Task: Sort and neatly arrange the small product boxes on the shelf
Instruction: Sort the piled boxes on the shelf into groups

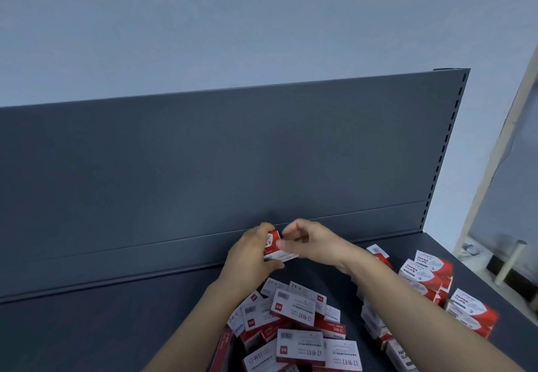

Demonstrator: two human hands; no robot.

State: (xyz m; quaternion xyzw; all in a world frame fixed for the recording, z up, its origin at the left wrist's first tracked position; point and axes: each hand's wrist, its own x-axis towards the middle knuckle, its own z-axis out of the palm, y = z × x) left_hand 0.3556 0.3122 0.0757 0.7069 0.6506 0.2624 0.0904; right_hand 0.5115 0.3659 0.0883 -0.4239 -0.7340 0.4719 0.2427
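One red-white box point(275, 247) pinched between left grip point(252, 252) and right grip point(309, 243) at shelf point(87, 336) rear; best set flush against back panel point(203, 167), label forward.

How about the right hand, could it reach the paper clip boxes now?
Probably yes: nothing blocks the right hand from the paper clip boxes, but its fingers pinch a small box.
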